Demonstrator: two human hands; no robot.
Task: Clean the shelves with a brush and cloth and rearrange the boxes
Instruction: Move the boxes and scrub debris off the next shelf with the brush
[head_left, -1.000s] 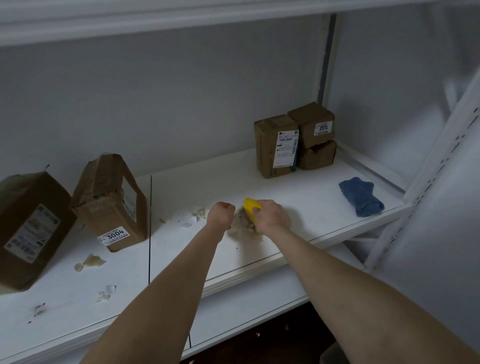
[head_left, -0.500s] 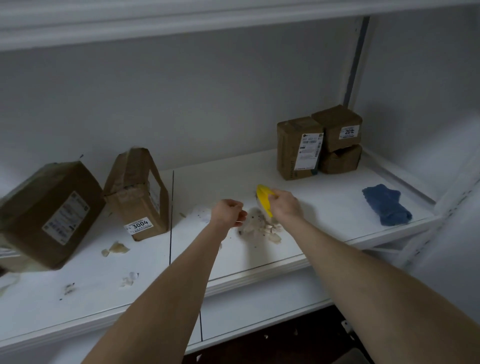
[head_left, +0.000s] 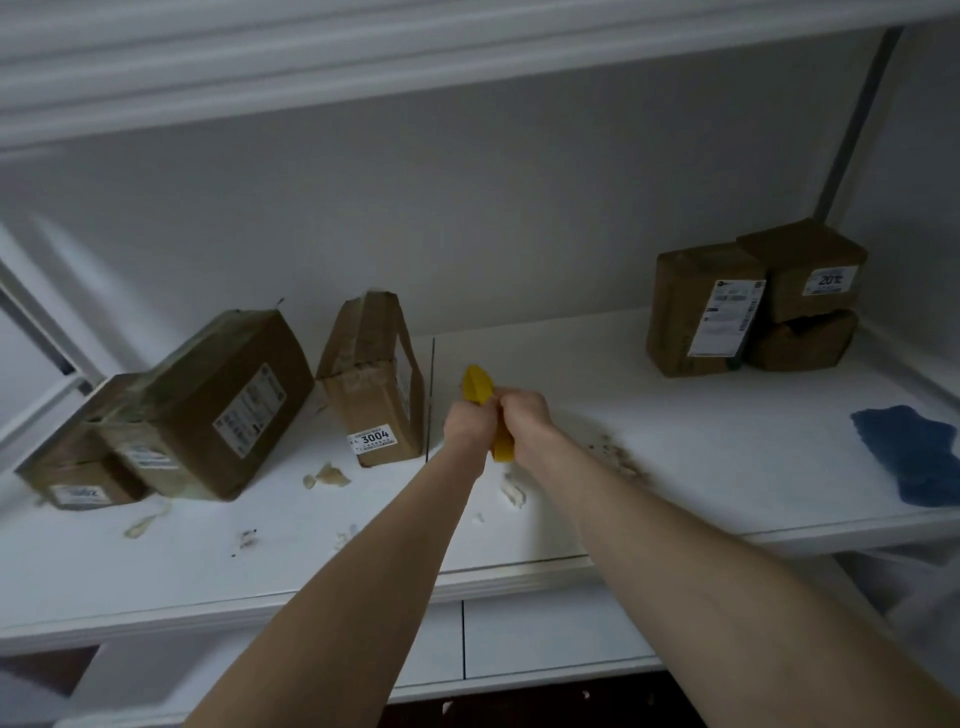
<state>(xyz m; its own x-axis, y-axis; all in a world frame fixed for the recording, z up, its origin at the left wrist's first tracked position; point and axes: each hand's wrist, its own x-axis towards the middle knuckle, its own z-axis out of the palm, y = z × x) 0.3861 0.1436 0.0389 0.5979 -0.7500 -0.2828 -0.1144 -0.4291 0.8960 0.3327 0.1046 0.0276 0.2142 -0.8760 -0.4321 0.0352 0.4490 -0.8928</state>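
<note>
A second ago the right hand (head_left: 525, 415) alone worked the yellow brush (head_left: 475, 385) over a heap of scraps while the left hand (head_left: 469, 427) hovered as a fist beside it. Now both hands have come together on the brush, each with its fingers curled round it. One end sticks up above the left knuckles and the other shows below, between the wrists. The hands have also shifted left, towards the seam in the shelf (head_left: 675, 405). The swept-up debris pile (head_left: 615, 453) now lies to the right of the right forearm, apart from the brush.

This looks like a change of grip or a hand-over, perhaps to start on the loose scraps (head_left: 327, 475) in front of the box marked 3004 (head_left: 371, 374). The sweeping is only partly done.

The blue cloth (head_left: 909, 452) lies untouched at the shelf's right end, well apart from both hands. The stacked boxes (head_left: 701, 312) stand in the back right corner, and the large tilted box (head_left: 223, 400) is on the left.
</note>
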